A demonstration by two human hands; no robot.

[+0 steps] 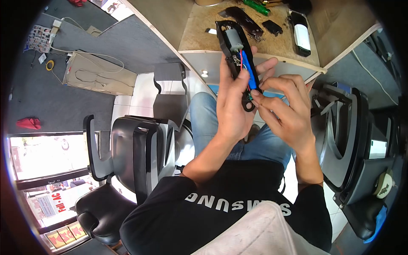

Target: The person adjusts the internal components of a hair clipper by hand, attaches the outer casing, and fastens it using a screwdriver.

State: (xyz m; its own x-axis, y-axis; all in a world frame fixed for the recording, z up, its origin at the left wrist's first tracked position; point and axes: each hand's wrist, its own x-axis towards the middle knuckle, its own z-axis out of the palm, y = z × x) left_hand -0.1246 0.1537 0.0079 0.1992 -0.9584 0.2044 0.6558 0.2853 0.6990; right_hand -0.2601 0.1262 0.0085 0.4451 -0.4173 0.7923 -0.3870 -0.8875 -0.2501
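An opened black hair clipper body (233,55) shows a grey motor (233,39), a blue battery (250,73) and a red wire inside. My left hand (232,104) is wrapped round this body from below, its thumb over the inner parts. The fingertips of my right hand (287,106) pinch at the lower end, beside a small green circuit board; whether they hold a tiny part is hidden. Beyond my hands, a dark cover piece (241,20), a small black part (272,27) and a black-and-white device (301,36) lie on the wooden shelf (197,40).
A green screwdriver (256,7) is at the shelf's back. The shelf's front edge runs just past my hands, between wooden side panels. Black salon chairs stand at left (131,148) and right (340,127). A cardboard box (100,74) is at the upper left.
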